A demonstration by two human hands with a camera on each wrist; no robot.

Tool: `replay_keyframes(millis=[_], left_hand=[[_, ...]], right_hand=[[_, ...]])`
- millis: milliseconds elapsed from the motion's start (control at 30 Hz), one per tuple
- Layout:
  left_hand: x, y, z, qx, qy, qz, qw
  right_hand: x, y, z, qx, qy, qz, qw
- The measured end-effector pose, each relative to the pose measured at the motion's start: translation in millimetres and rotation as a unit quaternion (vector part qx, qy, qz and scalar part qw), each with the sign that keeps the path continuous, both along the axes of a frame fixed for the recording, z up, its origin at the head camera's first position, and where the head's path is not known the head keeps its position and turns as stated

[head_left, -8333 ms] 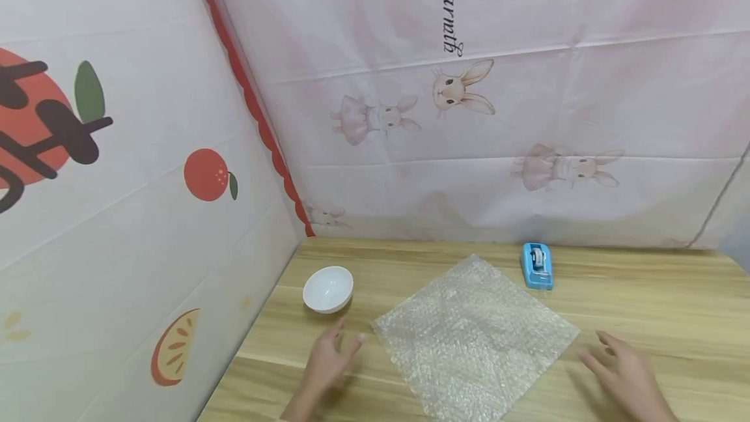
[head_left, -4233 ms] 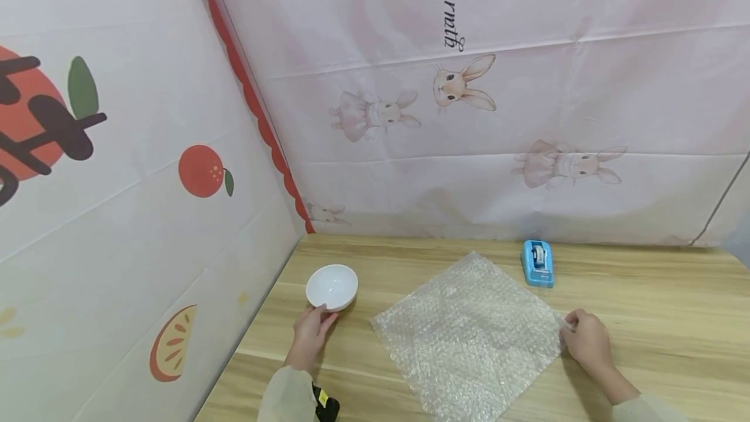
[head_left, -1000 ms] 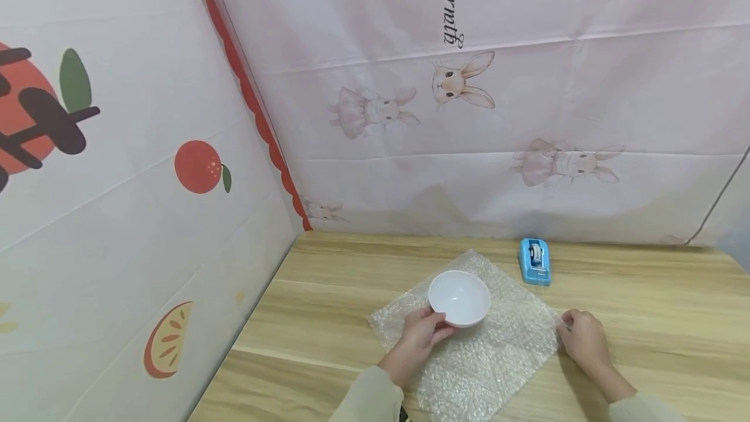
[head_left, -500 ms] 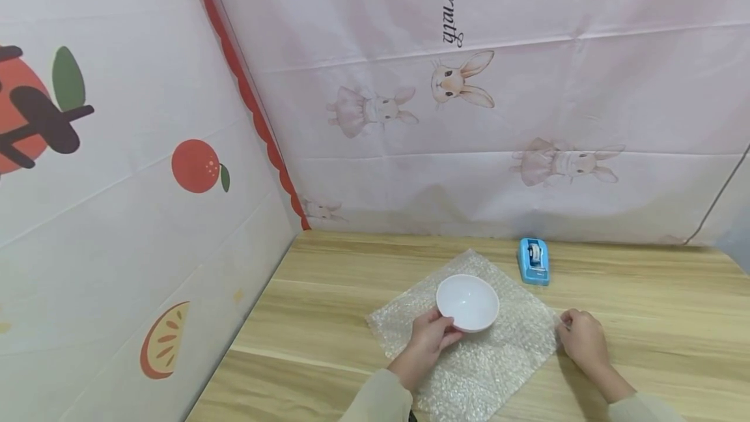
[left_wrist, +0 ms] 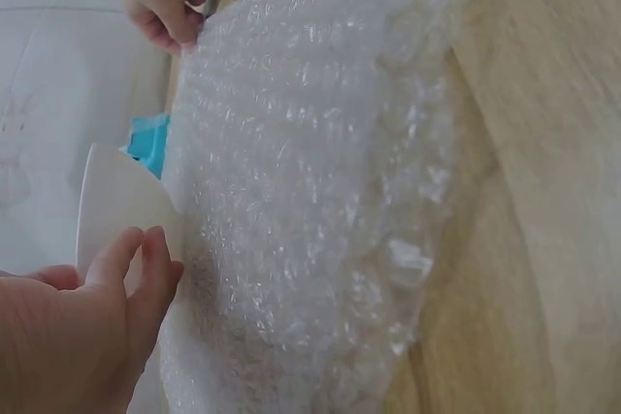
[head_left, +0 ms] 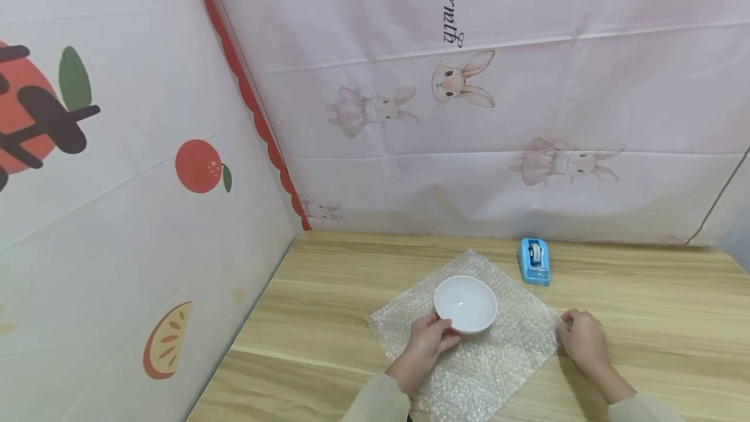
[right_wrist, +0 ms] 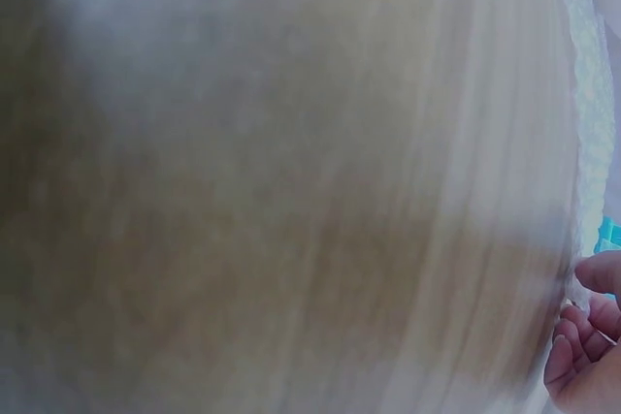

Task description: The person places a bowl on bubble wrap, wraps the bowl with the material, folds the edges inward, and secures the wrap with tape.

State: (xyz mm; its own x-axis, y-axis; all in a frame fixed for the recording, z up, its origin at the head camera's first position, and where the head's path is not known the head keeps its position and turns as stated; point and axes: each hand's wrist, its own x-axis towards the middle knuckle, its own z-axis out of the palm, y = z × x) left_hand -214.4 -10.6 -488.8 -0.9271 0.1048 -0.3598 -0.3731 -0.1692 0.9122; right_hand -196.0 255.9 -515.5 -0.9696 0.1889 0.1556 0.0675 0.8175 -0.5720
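Note:
A white bowl (head_left: 465,305) sits upright over the middle of a square sheet of bubble wrap (head_left: 469,376) in the head view. My left hand (head_left: 426,344) grips the bowl's near left side, thumb over the rim and fingers beneath. In the left wrist view those curled fingers lie against the wall of the bowl (left_wrist: 121,206), whose base is right at the bubble wrap (left_wrist: 291,162). At the sheet's right corner my right hand (head_left: 584,342) pinches the bubble wrap between thumb and fingers. The right wrist view shows that hand (right_wrist: 592,336) at the sheet's edge.
A blue tape dispenser (head_left: 534,261) stands behind the sheet, toward the back of the wooden table (head_left: 316,318). A printed cloth wall (head_left: 228,259) borders the table on the left, and a rabbit-patterned cloth (head_left: 410,194) hangs along the back.
The left hand reached the bowl at the left, gripped it and carried it right onto the bubble wrap. The right hand moved in and pinched the sheet's right corner. Little moved in the last half second.

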Motion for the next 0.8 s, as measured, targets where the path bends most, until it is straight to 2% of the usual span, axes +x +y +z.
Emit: replay_keyframes(millis=[333,533,667,733,800], left_hand=[[-0.8,-1,-3.7,-0.005,-0.001,-0.002,1.0],[0.6,-1,-2.7,-0.004,0.006,-0.001,1.0],[0.8,0,-2.3,-0.003,0.004,0.001,1.0],[0.8,0,-2.5,-0.003,0.001,0.001,1.0],[0.9,0,-2.9,-0.001,-0.001,0.001,1.0]], right_hand=[[-0.8,-1,1.8,-0.01,-0.003,-0.004,1.0],[0.5,-3,2.5,-0.07,-0.01,-0.019,0.997],[0.9,-7,4.5,-0.146,-0.032,-0.054,0.987],[1.9,-11,6.7,-0.191,-0.051,-0.074,0.978],[3.6,-14,9.2,-0.242,-0.081,-0.084,0.963]])
